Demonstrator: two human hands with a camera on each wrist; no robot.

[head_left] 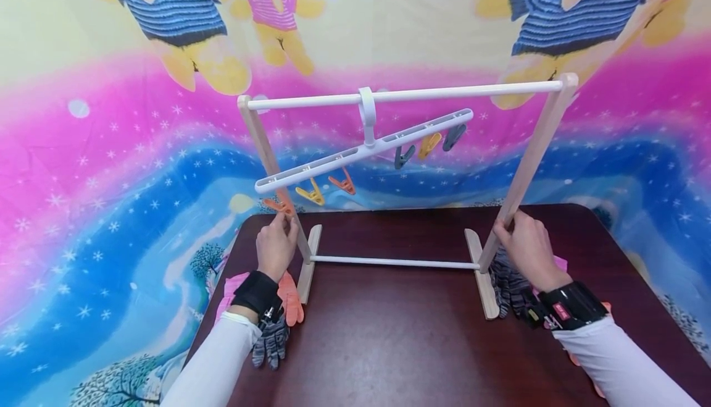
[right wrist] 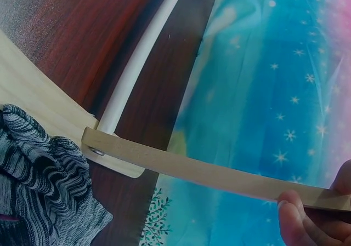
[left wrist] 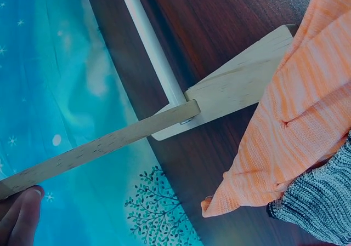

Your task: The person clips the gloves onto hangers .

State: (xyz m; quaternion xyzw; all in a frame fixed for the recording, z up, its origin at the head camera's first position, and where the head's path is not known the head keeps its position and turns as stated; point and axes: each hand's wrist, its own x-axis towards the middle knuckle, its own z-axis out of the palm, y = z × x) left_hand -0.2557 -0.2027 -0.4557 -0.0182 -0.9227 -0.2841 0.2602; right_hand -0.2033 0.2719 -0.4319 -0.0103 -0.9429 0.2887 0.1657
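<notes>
A wooden rack with a white top rail [head_left: 466,91] stands on the dark table. My left hand [head_left: 276,247] grips its left upright [head_left: 263,141], just below an orange clothespin [head_left: 279,205]. The right upright [head_left: 530,154] is held by my right hand [head_left: 530,247], whose fingers [right wrist: 293,213] curl round the wood in the right wrist view. From the rail hangs a white clip hanger [head_left: 322,163] by its hook, turned at an angle to the rail. Yellow, orange and grey clothespins [head_left: 429,146] dangle from the hanger, with nothing clipped in them.
On the left of the table, an orange glove [left wrist: 299,103] and a grey striped glove [left wrist: 318,199] lie beside the rack's foot [left wrist: 241,76]. Another grey striped glove [right wrist: 44,186] lies by the right foot. A white lower bar [head_left: 394,262] joins the uprights. Behind hangs a printed cloth [head_left: 139,178].
</notes>
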